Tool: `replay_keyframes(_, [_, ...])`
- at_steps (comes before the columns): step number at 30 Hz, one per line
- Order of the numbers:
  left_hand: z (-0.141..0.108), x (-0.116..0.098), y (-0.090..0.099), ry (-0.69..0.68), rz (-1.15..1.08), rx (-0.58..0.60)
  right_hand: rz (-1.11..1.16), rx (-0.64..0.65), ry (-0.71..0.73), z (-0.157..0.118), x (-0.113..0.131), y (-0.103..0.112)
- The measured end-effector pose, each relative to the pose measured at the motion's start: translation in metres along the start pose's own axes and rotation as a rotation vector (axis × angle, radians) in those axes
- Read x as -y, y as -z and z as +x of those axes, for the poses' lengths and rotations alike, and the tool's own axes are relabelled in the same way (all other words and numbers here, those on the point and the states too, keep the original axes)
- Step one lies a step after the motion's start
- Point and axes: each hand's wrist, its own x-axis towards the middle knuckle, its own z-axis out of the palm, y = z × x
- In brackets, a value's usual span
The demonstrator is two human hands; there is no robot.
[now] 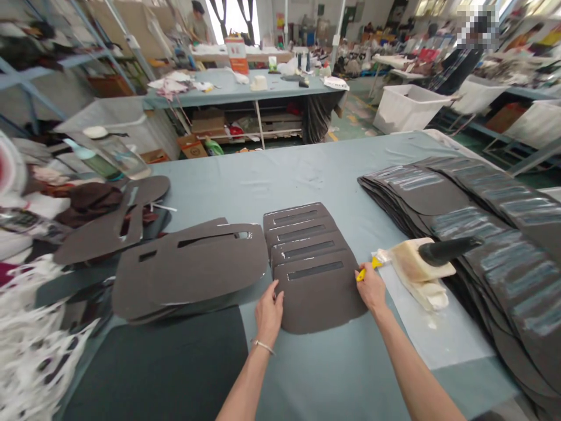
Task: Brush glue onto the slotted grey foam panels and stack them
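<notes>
Several grey-brown panels with narrow slots (324, 298) lie overlapped in front of me, their slots in a staggered row. My left hand (269, 310) is at the left edge of the front panel, fingers bent against it; whether they pinch it is hard to make out. At the panel's right edge, my right hand (371, 286) is closed round a yellow-handled brush (368, 269), its pale bristles pointing right towards a glue-stained container (407, 260). A black handle (449, 250) sticks out of that container, which rests over a white sheet (460, 336).
Larger slotted panels (214, 263) lie to the left, above a black sheet (175, 362). Tall stacks of glue-streaked panels (495, 245) fill the right side. Bottles (99, 161) and white netting (30, 339) are at the left. Across the aisle stands another table (210, 88).
</notes>
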Motion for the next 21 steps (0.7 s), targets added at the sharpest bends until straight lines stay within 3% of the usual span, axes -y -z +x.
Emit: replay_keyframes(21, [-0.0002, 0.0027, -0.0015, 0.029, 0.08, 0.025, -0.057, 0.024, 0.012, 0.0011, 0.0032, 0.0034])
